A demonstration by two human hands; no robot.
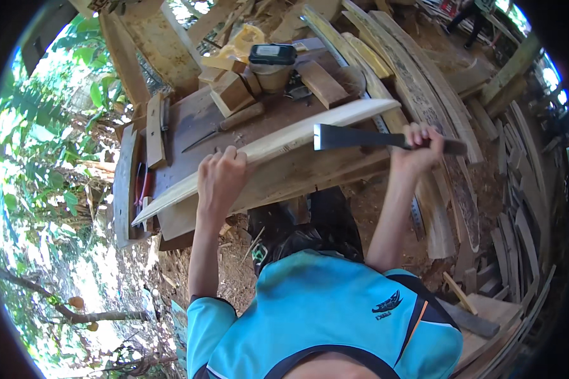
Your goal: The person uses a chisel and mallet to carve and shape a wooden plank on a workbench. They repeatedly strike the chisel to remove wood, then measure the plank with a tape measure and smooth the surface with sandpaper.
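A long, pale, tapered board (pixel 278 141) lies at a slant along the near edge of the wooden workbench (pixel 183 118). My left hand (pixel 223 177) is closed on it toward its left end. My right hand (pixel 422 148) grips a flat, dark-bladed tool (pixel 354 138) with a bright cutting edge, held level over the board's right part. Beyond the board lie a pointed tool with a wooden handle (pixel 242 118), several wooden blocks (pixel 231 95) and a dark-lidded container (pixel 269 63). Red-handled pliers (pixel 145 183) are at the bench's left side, partly hidden.
Long planks (pixel 446 126) lean along the bench's right, and offcuts (pixel 515 252) pile at the far right. A wooden post (pixel 509 72) stands behind them. Another person (pixel 471 19) is at the top right. Plants (pixel 44 126) and a branch (pixel 63 303) fill the left.
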